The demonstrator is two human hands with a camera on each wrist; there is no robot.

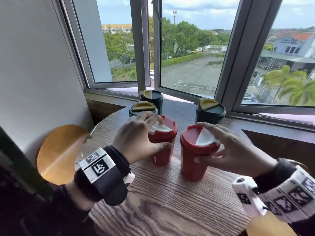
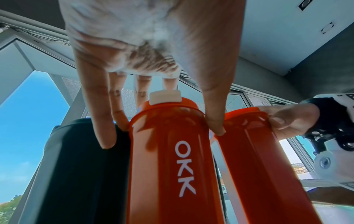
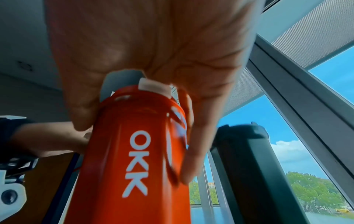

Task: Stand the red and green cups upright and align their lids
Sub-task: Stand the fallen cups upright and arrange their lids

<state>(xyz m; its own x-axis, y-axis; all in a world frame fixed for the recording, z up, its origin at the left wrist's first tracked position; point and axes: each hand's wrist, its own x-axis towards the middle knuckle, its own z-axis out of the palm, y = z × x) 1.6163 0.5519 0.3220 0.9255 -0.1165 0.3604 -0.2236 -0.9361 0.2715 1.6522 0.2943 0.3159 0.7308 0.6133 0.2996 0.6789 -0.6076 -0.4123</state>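
Note:
Two red cups stand upright side by side on the round wooden table [image 1: 162,201]. My left hand [image 1: 154,133] grips the lid of the left red cup [image 1: 162,155], fingers over its white flap and thumb [image 2: 214,106] on the near rim. My right hand [image 1: 209,143] grips the lid of the right red cup [image 1: 192,166], fingers across its white flap, thumb on the near side. In the right wrist view this cup [image 3: 134,166] shows white OKK lettering. Three dark green cups with yellow flaps stand upright behind: two at left [image 1: 143,109] [image 1: 153,97], one at right [image 1: 210,111].
A window sill and open window frame [image 1: 148,48] run close behind the green cups. A round yellow wooden stool [image 1: 59,154] stands left of the table beside the white wall. The table's near half shows bare wood.

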